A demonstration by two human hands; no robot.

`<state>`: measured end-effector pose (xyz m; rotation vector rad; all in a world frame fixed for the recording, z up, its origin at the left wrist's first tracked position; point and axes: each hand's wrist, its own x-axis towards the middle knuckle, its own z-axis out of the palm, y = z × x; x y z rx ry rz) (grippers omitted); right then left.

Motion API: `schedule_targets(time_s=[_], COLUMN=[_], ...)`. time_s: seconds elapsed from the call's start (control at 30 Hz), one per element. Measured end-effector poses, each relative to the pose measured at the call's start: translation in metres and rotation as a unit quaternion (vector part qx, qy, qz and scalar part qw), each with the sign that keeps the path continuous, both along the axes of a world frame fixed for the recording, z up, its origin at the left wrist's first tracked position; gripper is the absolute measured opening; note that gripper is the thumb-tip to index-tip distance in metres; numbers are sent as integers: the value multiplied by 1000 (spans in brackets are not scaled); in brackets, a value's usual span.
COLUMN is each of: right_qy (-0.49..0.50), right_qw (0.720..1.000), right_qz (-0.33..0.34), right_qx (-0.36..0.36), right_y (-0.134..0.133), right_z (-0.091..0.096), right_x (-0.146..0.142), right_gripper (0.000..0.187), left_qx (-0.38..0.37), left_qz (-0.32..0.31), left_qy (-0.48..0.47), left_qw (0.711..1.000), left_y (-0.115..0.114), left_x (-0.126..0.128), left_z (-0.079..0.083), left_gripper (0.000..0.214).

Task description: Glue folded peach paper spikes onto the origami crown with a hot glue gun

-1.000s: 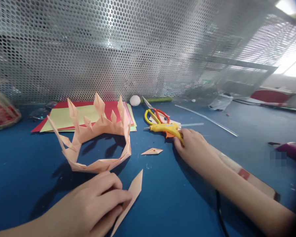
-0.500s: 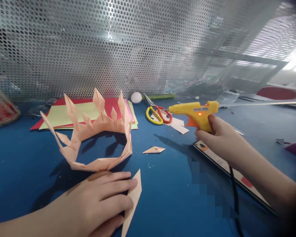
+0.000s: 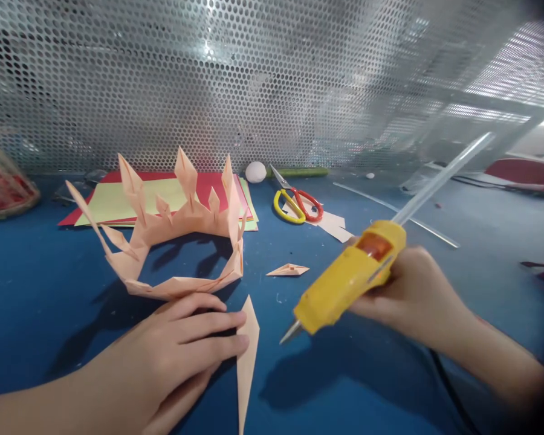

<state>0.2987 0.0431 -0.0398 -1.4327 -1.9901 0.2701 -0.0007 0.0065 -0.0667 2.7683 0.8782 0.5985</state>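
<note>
My left hand (image 3: 181, 350) rests on the table with its fingers stretched out, two fingertips touching the edge of a long, pointed peach paper piece (image 3: 248, 359). Wrapped around the handle of a yellow hot glue gun (image 3: 344, 278), my right hand (image 3: 403, 284) holds it tilted nose-down to the left. The metal nozzle is above the table, apart from the paper piece. A clear glue stick (image 3: 444, 178) sticks out of its back. A peach paper crown (image 3: 176, 287) with pointed folded tips stands just beyond my left hand. A small folded paper diamond (image 3: 288, 270) lies between crown and glue gun.
Coloured paper sheets (image 3: 106, 202) lie behind the crown. Scissors (image 3: 294, 196) rest on paper scraps (image 3: 335, 225), near a white ball (image 3: 255, 172). Another glue stick (image 3: 428, 232) lies at the right. A perforated metal panel (image 3: 217, 90) borders the back; a black cord (image 3: 451, 386) trails at right.
The glue gun has come nearer and left, turning from level to nose-down. The paper piece has turned more upright under my left fingertips. The phone beneath my right arm no longer shows.
</note>
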Motion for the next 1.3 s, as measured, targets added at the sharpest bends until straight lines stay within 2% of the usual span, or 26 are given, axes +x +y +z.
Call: schedule_targets(time_s=[0.07, 0.13, 0.23, 0.43, 0.63, 0.8, 1.0, 1.17, 1.3], right_qy=[-2, -10, -23, -32, -57, -45, -61, -53, -56], right_qw=[995, 986, 978, 981, 968, 972, 958, 968, 965], right_qz=[98, 161, 199, 192, 245, 232, 279, 240, 249], right_qx=[2, 29, 55, 26, 16, 6, 27, 56, 58], right_y=[-7, -12, -12, -8, -10, -8, -10, -8, -9], right_z=[-5, -10, -17, -22, -23, -24, -23, -24, -23], right_x=[-10, -18, -21, -16, -16, -13, -15, -12, -14], right_gripper=[15, 13, 13, 11, 22, 18, 19, 17, 14], left_qx=[0, -4, -12, -7, -21, -25, -16, -13, -9], left_qz=[-5, -12, -9, 9, -6, -7, 0, 3, 0], left_qy=[-5, -10, -12, 4, -12, -19, -8, -1, -6], left_qw=[1000, 1000, 1000, 1000, 1000, 999, 1000, 1000, 1000], left_y=[0, 0, 0, 0, 0, 0, 0, 0, 0], left_x=[-1, -1, -1, -1, 0, 0, 0, 0, -1], left_z=[0, 0, -1, 0, 1, 0, 0, 0, -1], left_gripper=[51, 51, 51, 59, 56, 56, 55, 54, 54])
